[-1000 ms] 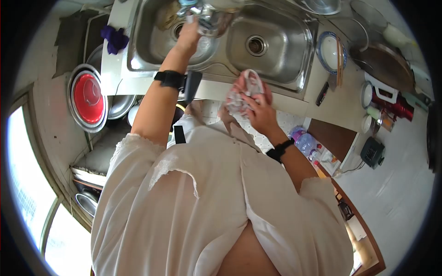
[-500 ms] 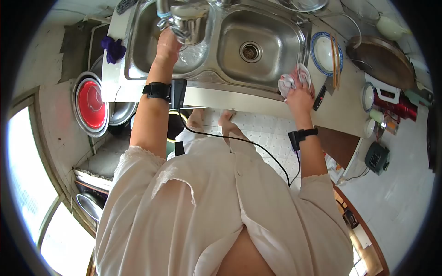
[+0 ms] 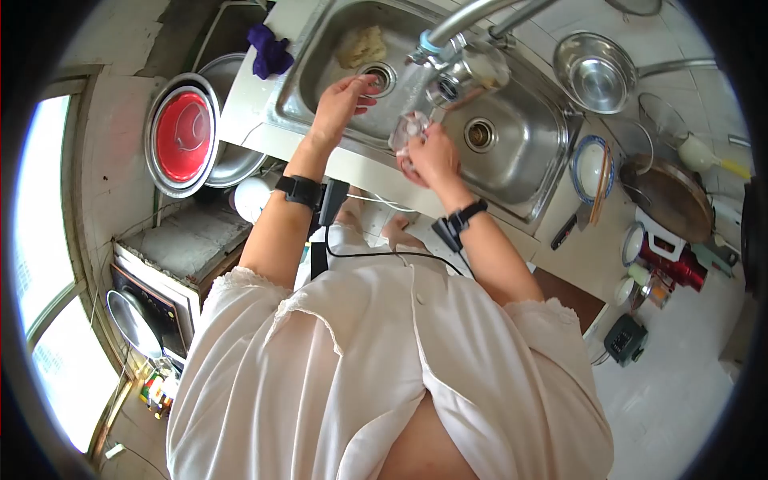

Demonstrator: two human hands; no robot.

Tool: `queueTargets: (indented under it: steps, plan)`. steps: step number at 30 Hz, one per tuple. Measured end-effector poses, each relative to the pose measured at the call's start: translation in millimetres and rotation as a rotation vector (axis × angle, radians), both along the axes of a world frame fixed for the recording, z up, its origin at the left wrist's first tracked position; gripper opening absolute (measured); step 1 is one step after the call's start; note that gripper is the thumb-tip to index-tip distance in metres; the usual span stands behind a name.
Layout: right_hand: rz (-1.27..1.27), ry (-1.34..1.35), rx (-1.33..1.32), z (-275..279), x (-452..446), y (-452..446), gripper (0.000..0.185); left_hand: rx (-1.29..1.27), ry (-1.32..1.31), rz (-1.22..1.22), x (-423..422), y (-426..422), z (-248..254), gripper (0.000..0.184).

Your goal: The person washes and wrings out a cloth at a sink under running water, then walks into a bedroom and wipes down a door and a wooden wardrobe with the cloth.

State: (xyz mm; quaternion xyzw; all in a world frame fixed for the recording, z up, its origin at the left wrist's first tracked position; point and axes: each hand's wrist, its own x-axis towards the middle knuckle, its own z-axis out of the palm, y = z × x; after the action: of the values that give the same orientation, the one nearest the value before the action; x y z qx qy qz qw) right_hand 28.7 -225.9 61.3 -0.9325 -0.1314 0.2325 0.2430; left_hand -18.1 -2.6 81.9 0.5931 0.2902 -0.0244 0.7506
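Note:
My left hand (image 3: 344,106) is over the front of the left sink basin (image 3: 324,76), fingers apart with nothing in them. Just beyond its fingertips is the basin's drain (image 3: 376,80). A crumpled, pale pinkish-white cloth (image 3: 410,132) is held in my right hand (image 3: 436,156), near the divider between the two basins. Above that hand hangs the metal faucet (image 3: 440,38) with a clear and chrome fitting (image 3: 472,76) on its end. A yellowish crumpled sponge or cloth (image 3: 362,48) lies behind the drain in the left basin.
The right basin (image 3: 516,164) sits beside the divider. On the counter's right are a blue-rimmed bowl (image 3: 588,168) with chopsticks (image 3: 600,188), a knife (image 3: 566,232) and a large pan (image 3: 672,196). A steel pot (image 3: 594,72) stands behind. A purple cloth (image 3: 270,52) lies at left.
My right hand has moved left from the counter to the sink divider with the cloth. My left hand has come away from under the faucet, and the view has turned.

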Motion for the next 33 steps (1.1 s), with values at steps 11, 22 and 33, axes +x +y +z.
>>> queueTargets:
  steps: [11, 22, 33]
  plan:
    - [0.124, 0.051, 0.4, 9.3, 51.6, 92.6, 0.029, -0.692, 0.028, 0.052, 8.2, 16.0, -30.8, 0.06]
    - [0.211, -0.354, 0.404, -1.5, 134.2, 21.4, 0.03, -0.57, 0.117, 0.1, 51.2, -19.2, -11.7, 0.031]
    - [-0.448, 0.143, 0.822, 4.9, 249.9, -19.9, 0.049, -1.431, -0.308, 0.328, 19.6, -20.6, -20.8, 0.047]
